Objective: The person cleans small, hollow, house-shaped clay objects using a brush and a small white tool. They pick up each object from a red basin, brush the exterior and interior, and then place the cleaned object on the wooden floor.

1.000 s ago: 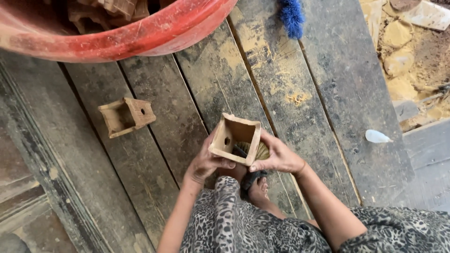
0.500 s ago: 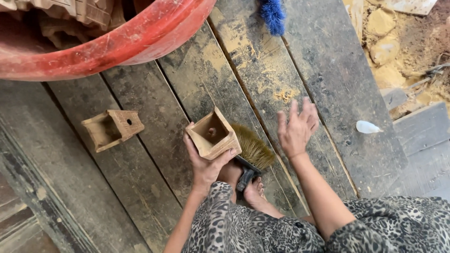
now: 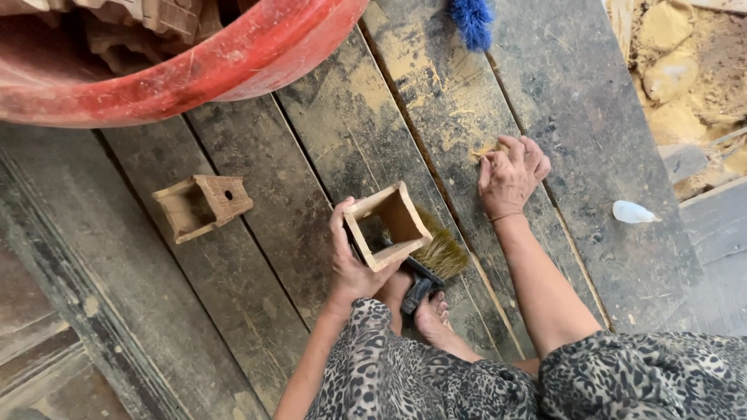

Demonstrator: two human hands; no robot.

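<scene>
My left hand (image 3: 352, 260) grips a small open wooden box (image 3: 387, 225), held above the plank floor with its open mouth tilted up. Farther right, my right hand (image 3: 510, 175) rests on a plank, its fingertips pinched on a small patch of yellow sawdust (image 3: 486, 150); whether it holds anything I cannot tell. A brush with tan bristles and a black handle (image 3: 436, 260) lies under the box, by my bare foot (image 3: 432, 315). A second wooden box (image 3: 201, 204) lies on its side to the left.
A big red tub (image 3: 233, 62) filled with wooden pieces sits at the top left. A blue brush head (image 3: 472, 19) lies at the top edge. Yellow dirt and rubble (image 3: 677, 54) lie beyond the planks at right, near a small white scrap (image 3: 634, 211).
My right hand let go of the box and reached out to the right, down onto the plank. The left hand now holds the box alone.
</scene>
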